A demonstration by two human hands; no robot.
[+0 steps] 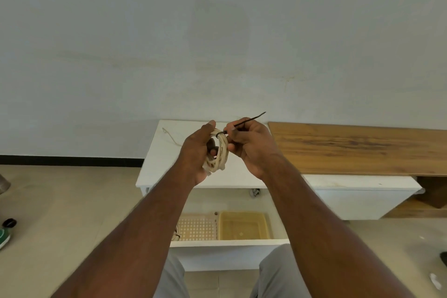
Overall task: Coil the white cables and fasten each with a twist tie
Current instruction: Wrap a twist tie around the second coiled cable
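Note:
My left hand grips a coiled white cable held up above the white table. A black twist tie is wrapped round the top of the coil, and its free end sticks out up and to the right. My right hand pinches the tie right beside the coil. A second thin white cable lies loose on the table's far left part.
An open white drawer below the table holds a perforated tray and a yellowish bin. A wooden board lies to the right. A green shoe is on the floor at left.

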